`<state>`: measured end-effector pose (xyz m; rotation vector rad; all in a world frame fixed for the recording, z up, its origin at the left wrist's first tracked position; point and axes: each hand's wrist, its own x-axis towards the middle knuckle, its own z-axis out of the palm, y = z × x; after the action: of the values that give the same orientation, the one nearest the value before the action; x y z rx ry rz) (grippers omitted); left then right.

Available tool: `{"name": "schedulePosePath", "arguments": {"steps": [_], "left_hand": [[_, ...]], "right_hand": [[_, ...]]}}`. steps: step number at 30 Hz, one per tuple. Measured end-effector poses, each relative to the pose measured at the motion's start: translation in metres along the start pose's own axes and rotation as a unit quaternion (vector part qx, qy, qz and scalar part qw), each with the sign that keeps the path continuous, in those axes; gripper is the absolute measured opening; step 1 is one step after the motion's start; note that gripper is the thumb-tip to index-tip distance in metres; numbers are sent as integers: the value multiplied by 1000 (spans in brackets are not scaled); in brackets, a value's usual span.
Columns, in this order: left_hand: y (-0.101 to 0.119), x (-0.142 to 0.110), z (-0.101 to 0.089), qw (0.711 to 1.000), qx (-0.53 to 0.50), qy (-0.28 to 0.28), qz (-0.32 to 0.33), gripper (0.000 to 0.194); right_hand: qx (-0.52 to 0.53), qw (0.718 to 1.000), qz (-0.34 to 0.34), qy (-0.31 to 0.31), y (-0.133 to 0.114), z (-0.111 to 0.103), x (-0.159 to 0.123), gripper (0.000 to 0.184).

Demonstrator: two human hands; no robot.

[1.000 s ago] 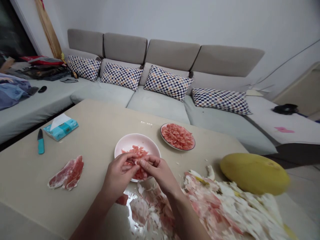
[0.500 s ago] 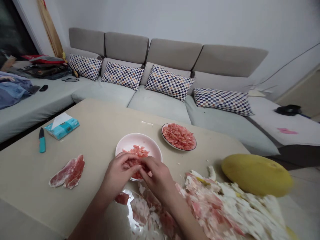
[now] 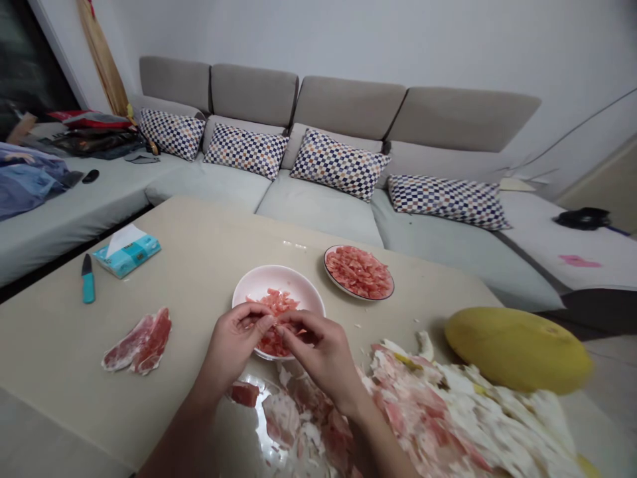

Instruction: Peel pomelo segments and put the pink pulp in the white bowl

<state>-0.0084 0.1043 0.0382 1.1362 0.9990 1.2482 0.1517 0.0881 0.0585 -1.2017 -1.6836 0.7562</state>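
Note:
My left hand [image 3: 233, 345] and my right hand [image 3: 318, 355] meet over the near side of a white bowl [image 3: 259, 277]. Both are closed in a pinch, fingertips almost touching. A small bit of pomelo flesh seems to be between them, mostly hidden by the fingers. Loose pink pomelo pulp [image 3: 279, 302] lies in the bowl. Beyond it to the right, a dark-rimmed plate [image 3: 327, 269] is heaped with more pulp [image 3: 359, 271]. Pomelo segments [image 3: 142, 342] rest on the table left of my hands, and a smaller red piece [image 3: 245, 394] lies under my left wrist.
White and pink peel scraps [image 3: 438, 411] cover the table's near right, beside a whole yellow pomelo [image 3: 517, 348]. At the left are a teal-handled knife [image 3: 88, 282] and a blue tissue pack [image 3: 128, 252]. A grey sofa [image 3: 318, 206] with checkered pillows [image 3: 341, 162] stands behind the table [image 3: 199, 249].
My fingertips have shifted slightly over the bowl, with the right hand's fingers a little more raised. The whole view has moved slightly; bowl, plate and segments stay in place.

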Motion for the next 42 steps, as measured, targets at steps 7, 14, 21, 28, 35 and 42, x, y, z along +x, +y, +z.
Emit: {"name": "schedulePosePath", "arguments": {"steps": [7,14,21,28,35,42], "left_hand": [[2,0,2,998,-55,4,-34,24],[4,-1,1,995,-83,18,-53,27],[7,-2,-1,994,-89,-19,-56,23],[6,-3,1,997,-72,-20,-30,17],[15,-6,2,993,-97,-43,-55,18],[14,-6,-2,997,-67,-26,-38,13]], "right_hand": [[126,988,92,-8,3,0,1,17],[195,972,131,-3,7,-4,5,25],[221,967,128,-18,13,0,4,23],[255,959,120,-38,12,3,2,21],[371,912,163,-62,16,7,2,26],[318,930,172,-62,7,6,2,35]]}}
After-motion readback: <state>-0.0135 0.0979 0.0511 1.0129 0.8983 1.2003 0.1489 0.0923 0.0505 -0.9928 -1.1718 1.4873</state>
